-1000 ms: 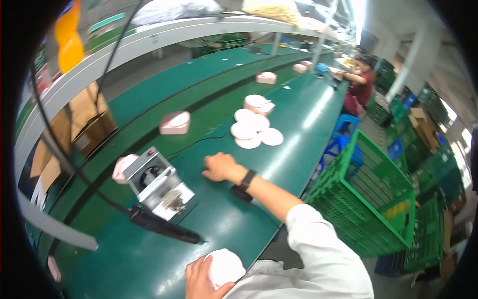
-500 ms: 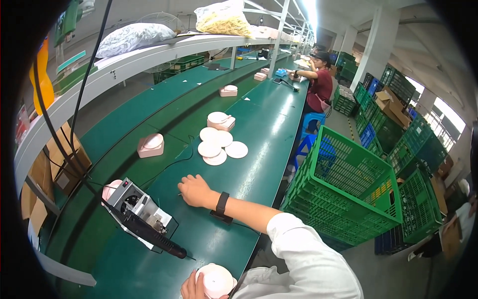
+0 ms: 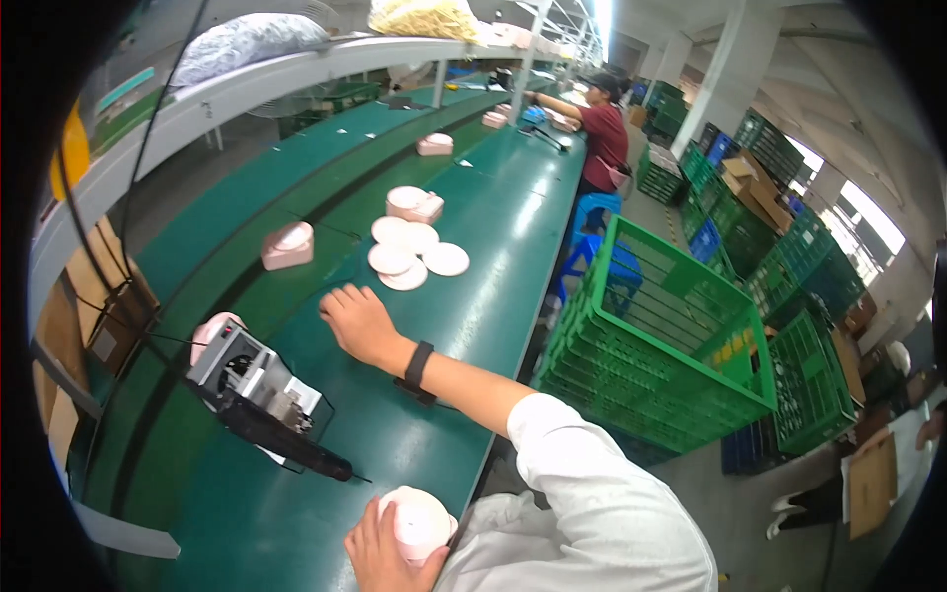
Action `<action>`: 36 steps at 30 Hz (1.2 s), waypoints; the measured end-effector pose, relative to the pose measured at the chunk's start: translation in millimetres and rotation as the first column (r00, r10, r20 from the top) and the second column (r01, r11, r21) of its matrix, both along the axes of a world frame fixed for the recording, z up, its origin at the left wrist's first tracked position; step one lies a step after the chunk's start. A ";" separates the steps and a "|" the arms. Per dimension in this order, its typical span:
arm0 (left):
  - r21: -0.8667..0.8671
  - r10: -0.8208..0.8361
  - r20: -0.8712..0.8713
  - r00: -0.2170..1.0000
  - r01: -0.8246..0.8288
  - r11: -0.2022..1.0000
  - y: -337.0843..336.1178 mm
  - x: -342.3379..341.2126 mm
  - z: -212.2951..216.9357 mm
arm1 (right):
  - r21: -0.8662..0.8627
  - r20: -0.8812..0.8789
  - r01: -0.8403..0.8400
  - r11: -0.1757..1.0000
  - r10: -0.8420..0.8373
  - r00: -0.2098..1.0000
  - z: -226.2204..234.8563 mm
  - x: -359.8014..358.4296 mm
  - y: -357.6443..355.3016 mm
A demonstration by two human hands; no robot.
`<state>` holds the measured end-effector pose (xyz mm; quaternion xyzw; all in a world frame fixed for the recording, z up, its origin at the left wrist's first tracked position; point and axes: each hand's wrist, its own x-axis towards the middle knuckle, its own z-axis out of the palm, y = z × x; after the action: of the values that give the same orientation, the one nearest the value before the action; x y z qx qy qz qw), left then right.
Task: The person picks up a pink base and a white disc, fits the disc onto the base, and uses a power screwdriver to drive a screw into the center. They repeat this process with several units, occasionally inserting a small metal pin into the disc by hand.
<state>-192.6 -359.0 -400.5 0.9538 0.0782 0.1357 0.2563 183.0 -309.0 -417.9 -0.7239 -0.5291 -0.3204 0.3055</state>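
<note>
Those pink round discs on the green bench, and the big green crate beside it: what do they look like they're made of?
The pink round discs look like moulded plastic: smooth, evenly coloured, with a soft sheen, though the view is too small to be sure. The green crate looks like rigid plastic, its walls an open lattice in one uniform colour. The green bench has a smooth, slightly glossy surface, perhaps a rubbery mat.

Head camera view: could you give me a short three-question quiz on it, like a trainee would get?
1. True or false: the right hand rests on the green table with nothing in it.
2. What does the left hand hold? A) pink round part B) black cable C) cardboard box
3. Fill in: beyond the right hand lie flat pink ____ in a cluster.

Key: 1 true; 2 A; 3 discs.
</note>
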 end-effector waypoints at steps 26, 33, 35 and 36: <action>-0.399 0.168 0.230 0.958 -0.065 0.915 51.4 -19.2 -40.0 | 0.064 -0.882 -0.578 0.813 0.317 0.348 27.8 -214.2 -146.4; -0.764 0.342 0.160 0.926 -0.103 0.637 57.1 -23.0 -67.6 | -0.108 -0.871 -0.460 0.881 0.140 0.471 34.1 -224.6 -141.7; -0.751 0.350 0.163 0.923 -0.114 0.650 57.6 -21.9 -65.1 | -0.146 -0.849 -0.471 0.870 0.134 0.511 31.4 -225.9 -140.4; -0.756 0.355 0.159 0.921 -0.118 0.644 57.6 -21.7 -64.9 | -0.178 -0.823 -0.476 0.861 0.134 0.551 29.3 -226.9 -139.5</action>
<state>-214.3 -301.3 -465.4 0.7201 0.2124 0.2651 0.6051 -43.8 -448.6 -388.6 -0.7281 -0.5110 0.1997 0.4109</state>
